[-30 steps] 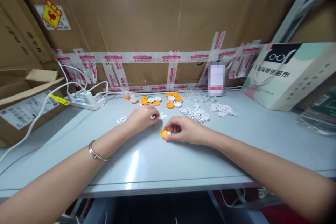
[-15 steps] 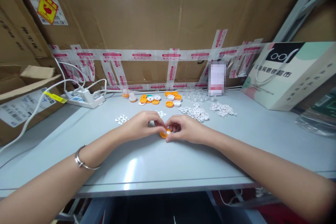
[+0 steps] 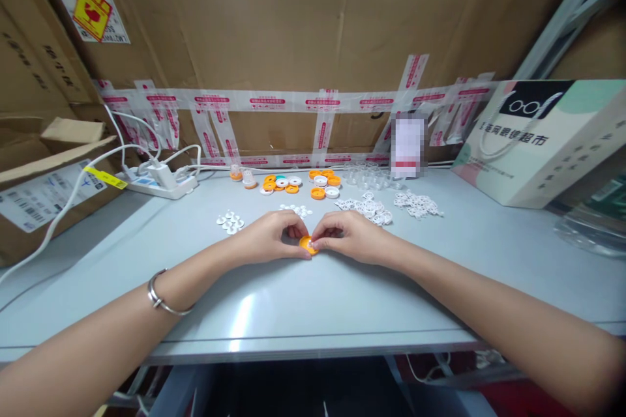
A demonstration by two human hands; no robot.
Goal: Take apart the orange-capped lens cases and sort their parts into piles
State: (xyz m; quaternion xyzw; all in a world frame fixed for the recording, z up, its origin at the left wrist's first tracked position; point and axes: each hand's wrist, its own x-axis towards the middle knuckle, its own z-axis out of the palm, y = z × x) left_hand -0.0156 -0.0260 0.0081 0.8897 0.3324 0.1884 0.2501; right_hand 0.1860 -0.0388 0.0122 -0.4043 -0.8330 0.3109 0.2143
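An orange round piece (image 3: pixel 306 244) sits on the grey table between my hands, with something small and white in it. My left hand (image 3: pixel 276 236) grips its left edge between thumb and fingers. The fingertips of my right hand (image 3: pixel 349 236) are pinched together over its right side, at the small white part, too small to make out. Just behind my hands lie small white pieces (image 3: pixel 298 210), and white round pieces (image 3: pixel 229 222) are to the left. White openwork pieces (image 3: pixel 369 210) lie behind my right hand.
Further back are orange and white rings (image 3: pixel 325 181), clear cups (image 3: pixel 369 177) and two capped pieces (image 3: pixel 249 179). A power strip (image 3: pixel 166 187) with cables and an open carton (image 3: pixel 49 189) stand left. A paper bag (image 3: pixel 518 156) and a clear bottle (image 3: pixel 594 215) stand right.
My right thumb has moved from the near edge of the orange piece up to the small white part, closing with the fingers. My left thumb has shifted to the near edge.
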